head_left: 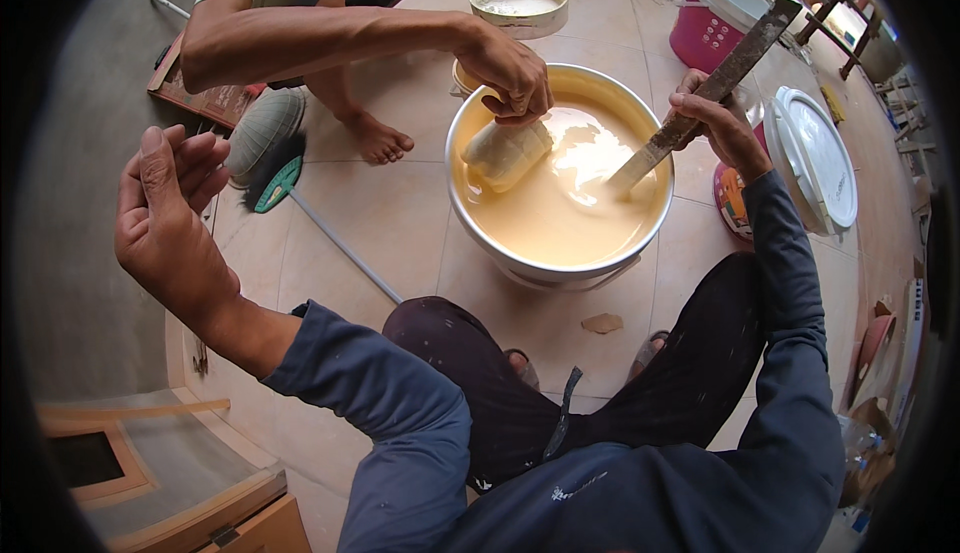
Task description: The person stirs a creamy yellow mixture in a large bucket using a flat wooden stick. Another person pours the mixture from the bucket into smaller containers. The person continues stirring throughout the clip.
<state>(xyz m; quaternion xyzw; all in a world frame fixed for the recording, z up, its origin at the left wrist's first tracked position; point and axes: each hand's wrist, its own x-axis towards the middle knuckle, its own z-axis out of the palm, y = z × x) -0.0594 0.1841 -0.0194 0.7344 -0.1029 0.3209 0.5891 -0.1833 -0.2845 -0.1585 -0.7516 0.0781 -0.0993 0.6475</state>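
Note:
My left hand (175,208) is raised at the left, away from the bucket, fingers slightly curled with nothing in them. My right hand (725,128) grips a long flat stained stick (755,38), slanting down into cream-yellow liquid (560,223) in a large white bucket (555,273) before my knees. A co-worker's hand (515,78) holds a pale cylindrical container (500,158) partly in the same liquid, left of the stick. Where the stick's tip ends is hidden under the surface.
Behind are a shallow pale tub (520,21) and pink buckets (700,38). Stacked white lids (815,153) sit right. Left are the crouching co-worker's bare foot (385,143), a green-headed broom (280,185), a woven hat (262,123) and a box (185,93). Wooden frames (105,488) lie lower left.

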